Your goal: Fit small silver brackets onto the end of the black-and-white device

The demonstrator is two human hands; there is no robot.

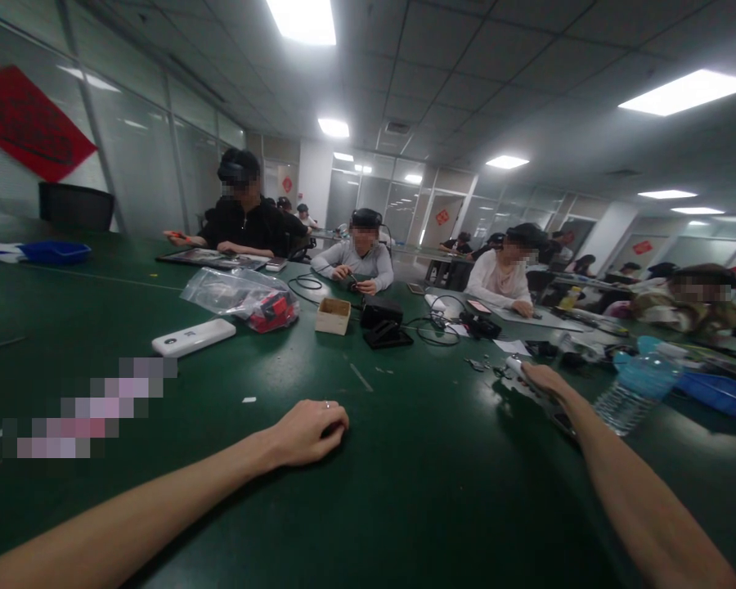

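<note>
My left hand (312, 429) rests on the green table (405, 499) with its fingers curled in and a ring on one of them; I see nothing in it. Farther out on the right, my right hand (545, 380) is bent down over a cluster of small metal parts (479, 363). A small whitish piece (514, 365) shows at its fingertips, too blurred to name. Beneath that wrist lies a dark, flat object (563, 422), partly covered. Close by on the right stands a clear water bottle (641, 388) with a blue label.
A white power bank (195, 337), a clear plastic bag (226, 290) with red and black items, a small open box (332, 316) and a black stand (386, 334) lie ahead. Blue trays (727, 394) sit at both sides. Cables and several people line the far side.
</note>
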